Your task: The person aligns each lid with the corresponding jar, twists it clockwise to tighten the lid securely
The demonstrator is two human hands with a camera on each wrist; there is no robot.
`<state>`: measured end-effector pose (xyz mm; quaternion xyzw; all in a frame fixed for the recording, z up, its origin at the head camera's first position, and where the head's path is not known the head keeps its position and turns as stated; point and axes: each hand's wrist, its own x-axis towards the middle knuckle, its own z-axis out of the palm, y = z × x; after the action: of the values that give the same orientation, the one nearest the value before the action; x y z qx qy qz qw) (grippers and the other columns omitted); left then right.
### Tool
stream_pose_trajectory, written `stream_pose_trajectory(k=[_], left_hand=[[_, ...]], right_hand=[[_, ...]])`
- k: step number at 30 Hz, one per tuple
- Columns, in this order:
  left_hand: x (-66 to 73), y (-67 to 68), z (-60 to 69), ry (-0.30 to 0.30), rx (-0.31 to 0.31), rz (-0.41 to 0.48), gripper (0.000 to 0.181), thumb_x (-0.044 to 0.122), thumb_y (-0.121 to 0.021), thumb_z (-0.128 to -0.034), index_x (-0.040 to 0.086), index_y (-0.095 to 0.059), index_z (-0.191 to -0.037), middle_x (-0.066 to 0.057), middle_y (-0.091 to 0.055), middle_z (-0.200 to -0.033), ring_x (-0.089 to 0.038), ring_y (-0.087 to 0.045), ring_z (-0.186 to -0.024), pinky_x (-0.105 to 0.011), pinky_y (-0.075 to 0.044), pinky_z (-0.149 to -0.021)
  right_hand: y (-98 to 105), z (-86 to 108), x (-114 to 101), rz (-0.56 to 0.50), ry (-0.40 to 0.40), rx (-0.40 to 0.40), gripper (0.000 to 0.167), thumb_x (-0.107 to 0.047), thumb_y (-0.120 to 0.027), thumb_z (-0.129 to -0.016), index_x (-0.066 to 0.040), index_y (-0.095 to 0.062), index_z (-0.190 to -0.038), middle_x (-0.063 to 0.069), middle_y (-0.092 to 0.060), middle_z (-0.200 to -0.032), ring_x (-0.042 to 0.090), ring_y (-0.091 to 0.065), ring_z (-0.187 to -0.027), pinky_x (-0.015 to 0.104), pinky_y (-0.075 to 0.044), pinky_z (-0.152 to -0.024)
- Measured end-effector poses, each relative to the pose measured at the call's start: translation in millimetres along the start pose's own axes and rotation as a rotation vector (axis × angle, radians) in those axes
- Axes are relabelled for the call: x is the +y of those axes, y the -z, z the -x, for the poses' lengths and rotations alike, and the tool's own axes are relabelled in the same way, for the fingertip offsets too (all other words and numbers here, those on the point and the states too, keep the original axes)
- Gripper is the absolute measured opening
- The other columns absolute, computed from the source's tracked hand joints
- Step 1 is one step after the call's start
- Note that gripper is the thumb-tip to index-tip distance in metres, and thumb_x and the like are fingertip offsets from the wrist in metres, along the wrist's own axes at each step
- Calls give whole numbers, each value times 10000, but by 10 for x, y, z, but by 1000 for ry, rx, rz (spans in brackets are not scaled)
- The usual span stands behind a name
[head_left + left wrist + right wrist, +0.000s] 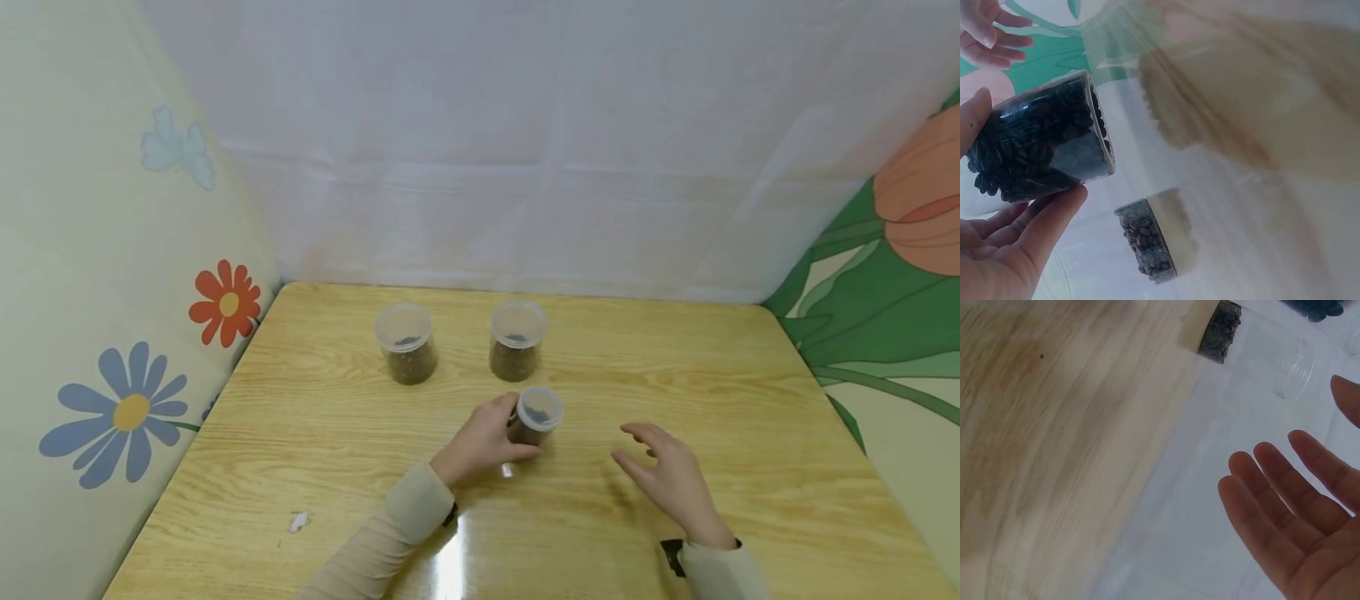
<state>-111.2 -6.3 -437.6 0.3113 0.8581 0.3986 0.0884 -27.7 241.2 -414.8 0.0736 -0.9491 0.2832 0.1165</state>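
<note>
My left hand [483, 439] grips a small clear jar [537, 417] with a translucent top, thumb on one side and fingers on the other. Dark beans that look like coffee beans fill much of this jar [1041, 137] in the left wrist view. Whether its base touches the table cannot be told. To the right of it, my right hand [666, 473] hovers above the table, holding nothing. Its fingers [1266, 537] are spread and slightly bent in the right wrist view.
Two wider clear jars, a left one [408, 354] and a right one [516, 350], stand farther back on the wooden table [675, 358], partly filled with brown contents. A white cloth [480, 167] hangs behind the table. Panels with painted flowers flank it. A white mark [299, 522] lies at front left.
</note>
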Motion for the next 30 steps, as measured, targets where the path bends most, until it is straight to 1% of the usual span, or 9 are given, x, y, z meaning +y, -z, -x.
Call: stream_pose_trajectory(k=[5, 7, 10, 14, 18, 21, 24, 28, 30], left_hand=[[30, -15, -55, -37, 14, -24, 684, 311, -785, -704, 46, -459, -1244, -68, -556, -1157, -171, -551, -1022, -254, -468, -843], [49, -22, -89, -63, 22, -44, 679, 323, -783, -705, 50, -462, -1238, -66, -553, -1152, -165, -550, -1014, -248, -469, -838], [71, -43, -155, -105, 30, -79, 652, 326, -777, -712, 47, -470, -1215, -63, -553, -1139, -160, -546, -1013, -247, -466, -842], [100, -86, -260, -141, 34, -118, 646, 334, -769, -722, 41, -469, -1212, -65, -554, -1139, -160, -540, -1031, -251, -455, -867], [141, -122, -374, -151, 14, -102, 687, 323, -760, -735, 45, -436, -1273, -70, -533, -1202, -164, -515, -1091, -261, -428, -915], [174, -149, -458, -157, -5, -106, 697, 328, -751, -743, 51, -424, -1292, -66, -520, -1232, -159, -500, -1118, -259, -414, -934], [210, -181, -533, -165, -16, -163, 683, 358, -738, -750, 55, -436, -1283, -61, -525, -1232, -157, -505, -1113, -258, -414, -935], [250, -236, -621, -165, -17, -250, 671, 402, -722, -753, 61, -454, -1265, -59, -539, -1220, -159, -523, -1090, -261, -429, -915], [263, -270, -669, -162, -16, -263, 667, 405, -722, -752, 61, -457, -1259, -61, -543, -1214, -159, -528, -1083, -261, -434, -907]], right_hand=[[4, 14, 27, 13, -2, 24, 338, -73, -729, -748, 57, -617, -1039, 214, -623, -1011, 336, -599, -853, 449, -522, -670], [11, 14, 37, 18, 4, 40, 333, -73, -727, -749, 58, -617, -1035, 213, -625, -1000, 340, -600, -849, 451, -522, -665], [31, 17, 51, 26, 5, 57, 330, -73, -725, -750, 60, -616, -1032, 217, -626, -990, 348, -600, -843, 459, -522, -662], [62, 28, 67, 25, 6, 66, 329, -65, -724, -750, 67, -613, -1030, 225, -627, -984, 351, -599, -837, 467, -522, -655], [88, 40, 83, 21, -9, 67, 323, -65, -719, -759, 73, -613, -1031, 231, -626, -989, 351, -598, -840, 467, -522, -655], [105, 48, 93, 24, -28, 65, 321, -74, -713, -769, 74, -612, -1036, 236, -623, -997, 354, -598, -846, 470, -520, -665], [118, 58, 99, 24, -34, 68, 320, -78, -710, -775, 74, -611, -1038, 240, -622, -999, 356, -597, -847, 478, -518, -668], [128, 77, 107, 24, -21, 80, 315, -65, -715, -765, 73, -615, -1030, 234, -626, -991, 350, -600, -835, 472, -520, -658], [130, 87, 112, 25, -17, 84, 310, -58, -717, -762, 69, -616, -1026, 230, -627, -990, 346, -601, -831, 467, -521, -654]])
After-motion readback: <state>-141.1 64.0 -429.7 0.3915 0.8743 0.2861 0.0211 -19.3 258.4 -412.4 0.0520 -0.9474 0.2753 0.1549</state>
